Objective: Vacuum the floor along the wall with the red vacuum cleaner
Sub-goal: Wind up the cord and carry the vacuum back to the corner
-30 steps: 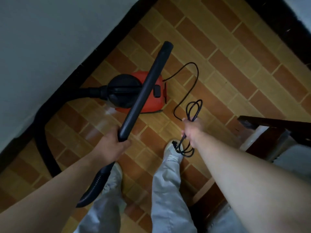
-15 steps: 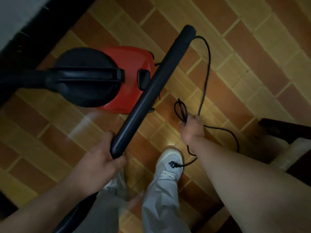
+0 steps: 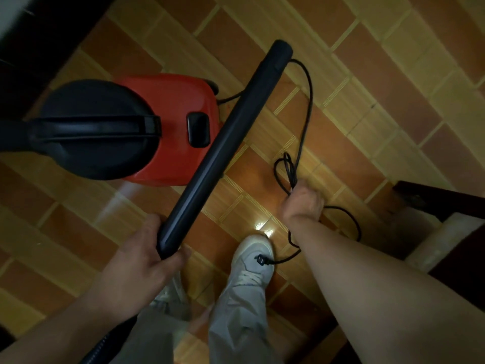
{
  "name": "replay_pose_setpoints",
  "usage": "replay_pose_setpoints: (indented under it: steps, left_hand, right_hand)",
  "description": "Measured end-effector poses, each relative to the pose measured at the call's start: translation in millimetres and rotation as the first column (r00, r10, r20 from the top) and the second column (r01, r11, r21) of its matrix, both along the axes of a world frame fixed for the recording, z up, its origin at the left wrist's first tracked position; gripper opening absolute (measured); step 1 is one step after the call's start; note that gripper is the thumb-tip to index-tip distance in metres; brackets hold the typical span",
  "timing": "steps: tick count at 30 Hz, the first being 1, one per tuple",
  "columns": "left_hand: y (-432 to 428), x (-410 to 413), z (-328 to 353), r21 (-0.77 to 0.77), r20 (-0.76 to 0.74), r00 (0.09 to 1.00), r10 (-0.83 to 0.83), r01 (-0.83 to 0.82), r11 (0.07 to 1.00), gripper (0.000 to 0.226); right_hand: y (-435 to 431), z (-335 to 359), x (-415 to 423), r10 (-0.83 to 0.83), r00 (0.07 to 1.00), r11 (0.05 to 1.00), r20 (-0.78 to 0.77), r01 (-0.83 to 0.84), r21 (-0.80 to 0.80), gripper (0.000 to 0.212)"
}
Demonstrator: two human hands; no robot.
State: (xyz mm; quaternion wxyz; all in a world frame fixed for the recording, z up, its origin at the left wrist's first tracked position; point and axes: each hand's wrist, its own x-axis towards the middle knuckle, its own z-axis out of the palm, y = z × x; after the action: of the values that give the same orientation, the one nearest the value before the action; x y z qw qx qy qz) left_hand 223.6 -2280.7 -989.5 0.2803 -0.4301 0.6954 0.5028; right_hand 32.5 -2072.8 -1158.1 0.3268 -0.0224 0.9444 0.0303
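**Item inspected:** the red vacuum cleaner [image 3: 168,122] stands on the tiled floor [image 3: 393,88]. The dark skirting of the wall [image 3: 39,35] runs just past its far-left side. Its black hose [image 3: 13,137] leaves the view to the left of the cleaner.

**Left grip** [image 3: 141,261]: this is nearer the person than the cleaner, with the fingers wrapped fully round the near end of the black wand [image 3: 225,145]. The wand slants across the cleaner's right edge and ends beyond and to the right of it. That far end is a plain tube mouth, and no floor head is seen on it.

**Right grip** [image 3: 304,203]: this is to the right of the cleaner, closed on the power cord [image 3: 308,101]. A small loop stands out above the fist.

**Change noted:** a second ago this grip held a thick coil of cord. Now only a loop or two remain in it.
- A long slack run trails over the floor from the cleaner's far-right corner.
- The plug [image 3: 261,260] dangles free over the white shoe [image 3: 252,271].
- The view has also drawn closer to the cleaner.

**Finding:** the cord is being paid out and the plug is in no socket, so the machine is judged unpowered. Vacuuming along the wall has not begun. The next step calls for a socket, and none is in view. The slack cord near the feet is a trip risk.
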Motion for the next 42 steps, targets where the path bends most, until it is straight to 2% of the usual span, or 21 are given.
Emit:
replay_pose_setpoints:
  steps: [3, 6, 10, 12, 14, 17, 19, 21, 23, 26, 28, 32, 34, 37, 42]
  left_hand:
    - [1, 1, -2, -0.004, -0.004, 1.000, 0.007, -0.007, 1.000, 0.030]
    - [1, -1, 3, -0.016, -0.012, 0.999, 0.035, -0.035, 0.999, 0.029]
    - [-2, -11, 13, -0.023, -0.052, 0.995, 0.081, -0.083, 0.996, 0.030]
    - [-4, -17, 20, -0.022, -0.079, 0.991, 0.105, -0.107, 0.994, 0.031]
    - [-7, -23, 26, -0.026, -0.108, 0.987, 0.118, -0.122, 0.992, 0.029]
    - [-13, -30, 34, -0.030, -0.143, 0.981, 0.132, -0.138, 0.990, 0.028]
    - [-20, -32, 39, -0.034, -0.154, 0.978, 0.142, -0.149, 0.988, 0.029]
    - [-27, -29, 43, -0.044, -0.170, 0.973, 0.157, -0.167, 0.985, 0.030]
    - [-34, -25, 49, -0.049, -0.181, 0.967, 0.181, -0.193, 0.980, 0.029]
    - [-40, -19, 60, -0.053, -0.204, 0.954, 0.219, -0.234, 0.971, 0.030]
    - [-41, -15, 66, -0.033, -0.217, 0.938, 0.269, -0.283, 0.959, 0.028]
    - [-45, -4, 75, -0.023, -0.203, 0.900, 0.386, -0.399, 0.917, 0.026]
    - [-47, 0, 79, -0.016, -0.205, 0.871, 0.446, -0.459, 0.888, 0.026]
    - [-50, 7, 83, -0.002, -0.199, 0.834, 0.515, -0.526, 0.851, 0.025]
    - [-56, 25, 85, -0.023, -0.199, 0.802, 0.564, -0.579, 0.815, 0.024]
  right_hand:
    - [-1, 15, -3, -0.117, 0.991, 0.983, 0.058, 0.124, -0.134, 0.028]
    - [-6, 47, -13, -0.228, 0.971, 0.918, 0.077, 0.241, -0.315, 0.032]
    - [-11, 95, -28, -0.251, 0.961, 0.845, 0.114, 0.275, -0.459, 0.006]
    - [-15, 117, -32, -0.235, 0.966, 0.821, 0.108, 0.257, -0.510, 0.003]
    - [-20, 135, -35, -0.158, 0.986, 0.816, 0.058, 0.163, -0.555, 0.006]
    - [-32, 155, -43, 0.088, 0.993, 0.780, -0.079, -0.118, -0.614, 0.013]
    - [-46, 165, -51, 0.260, 0.943, 0.682, -0.208, -0.332, -0.652, 0.010]
    - [-66, 174, -61, 0.369, 0.891, 0.576, -0.265, -0.443, -0.687, 0.011]
    - [-90, 183, -68, 0.388, 0.899, 0.555, -0.202, -0.403, -0.728, 0.009]
    - [-129, 205, -77, 0.219, 0.970, 0.650, 0.101, -0.068, -0.757, 0.015]
    - [-152, 208, -82, 0.168, 0.971, 0.659, 0.172, 0.019, -0.752, 0.021]
    - [-196, 207, -81, 0.153, 0.922, 0.632, 0.356, 0.186, -0.752, 0.018]
    - [-215, 212, -76, 0.190, 0.904, 0.644, 0.384, 0.180, -0.743, 0.023]
    - [-246, 220, -65, 0.293, 0.874, 0.636, 0.389, 0.125, -0.761, 0.016]
    - [-290, 214, -39, 0.492, 0.803, 0.635, 0.336, -0.067, -0.770, 0.020]
